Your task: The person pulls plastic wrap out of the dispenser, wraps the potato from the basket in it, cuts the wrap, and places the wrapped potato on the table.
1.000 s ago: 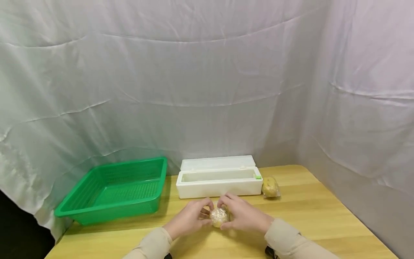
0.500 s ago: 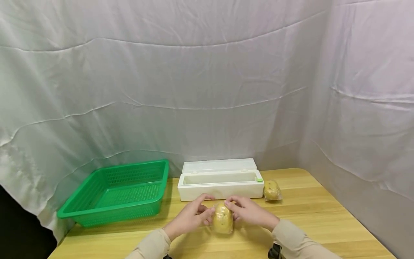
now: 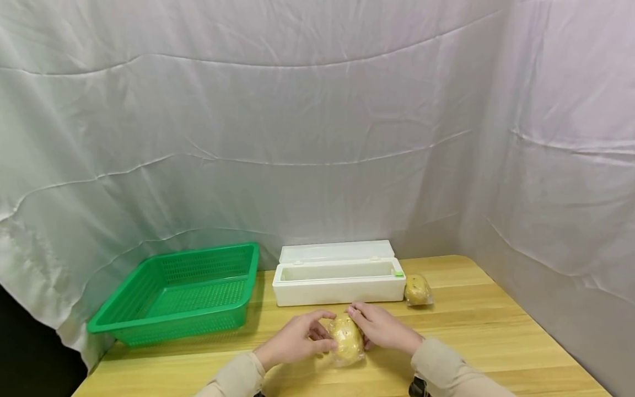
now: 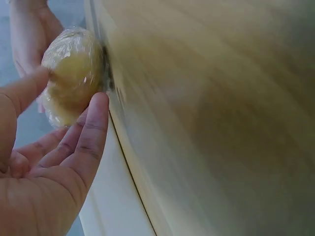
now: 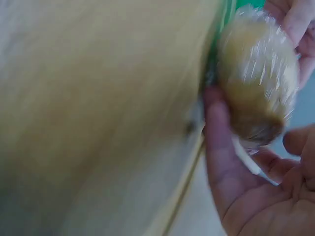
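A plastic-wrapped potato point(image 3: 346, 339) is between my two hands over the front of the table. My left hand point(image 3: 300, 339) holds its left side, thumb against the film and the other fingers bent beside it. On the upper right side, my right hand point(image 3: 384, 327) grips it with the thumb near the top end. The left wrist view has the wrapped potato point(image 4: 74, 73) between thumb and fingertips of the left hand point(image 4: 49, 172). In the right wrist view the film on the potato point(image 5: 258, 73) is shiny and creased, and fingers of the right hand point(image 5: 266, 191) reach under its lower end.
Behind the hands stands a long white box point(image 3: 339, 292) with its lid point(image 3: 337, 252) raised and a green tab at its right end. A second wrapped potato point(image 3: 417, 290) lies beside it. At left is a green basket point(image 3: 168, 328) on the wooden table point(image 3: 476, 336).
The potato has turned from end-on to showing its long side, then tilted and shifted slightly right and nearer. Both hands have shifted their fingers around it.
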The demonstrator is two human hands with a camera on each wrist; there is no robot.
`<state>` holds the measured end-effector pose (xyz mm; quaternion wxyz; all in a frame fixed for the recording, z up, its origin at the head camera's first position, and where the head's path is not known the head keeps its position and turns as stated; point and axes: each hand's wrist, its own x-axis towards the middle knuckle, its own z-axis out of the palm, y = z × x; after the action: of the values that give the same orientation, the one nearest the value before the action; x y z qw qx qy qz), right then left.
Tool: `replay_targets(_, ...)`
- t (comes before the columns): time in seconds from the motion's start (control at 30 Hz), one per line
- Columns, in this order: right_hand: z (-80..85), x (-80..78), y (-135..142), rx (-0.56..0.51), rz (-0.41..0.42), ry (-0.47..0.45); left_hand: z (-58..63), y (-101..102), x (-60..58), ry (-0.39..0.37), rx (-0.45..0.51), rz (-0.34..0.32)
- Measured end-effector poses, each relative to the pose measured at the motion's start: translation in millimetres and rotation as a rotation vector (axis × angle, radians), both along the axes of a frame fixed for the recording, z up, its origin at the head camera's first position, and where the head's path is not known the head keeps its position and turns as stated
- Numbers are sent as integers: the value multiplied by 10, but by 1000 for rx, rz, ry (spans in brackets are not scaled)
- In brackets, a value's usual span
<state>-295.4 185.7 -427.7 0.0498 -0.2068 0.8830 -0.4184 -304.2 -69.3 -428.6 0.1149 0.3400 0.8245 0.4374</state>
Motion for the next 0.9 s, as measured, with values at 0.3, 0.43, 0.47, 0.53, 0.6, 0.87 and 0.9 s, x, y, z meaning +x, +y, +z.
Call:
replay_targets(0.3,138,122,91,215,99,176,-17,25,-14,85,-64,31)
replay_targets(0.43,151,152,120,228,129,185,23,68,84,238,-143,99)
replay_targets(0.47,150,166,122,236,116,181,40,86,126,294,-175,111)
replay_targets(0.53,140,180,121,254,83,193,74,133,224,393,-253,111)
replay_targets(0.6,125,194,116,280,54,218,94,174,307,482,-326,72)
replay_targets(0.87,76,181,67,210,93,187,86,213,419,509,-441,-8)
replay_targets(0.9,74,181,63,189,96,170,84,210,417,502,-438,-7)
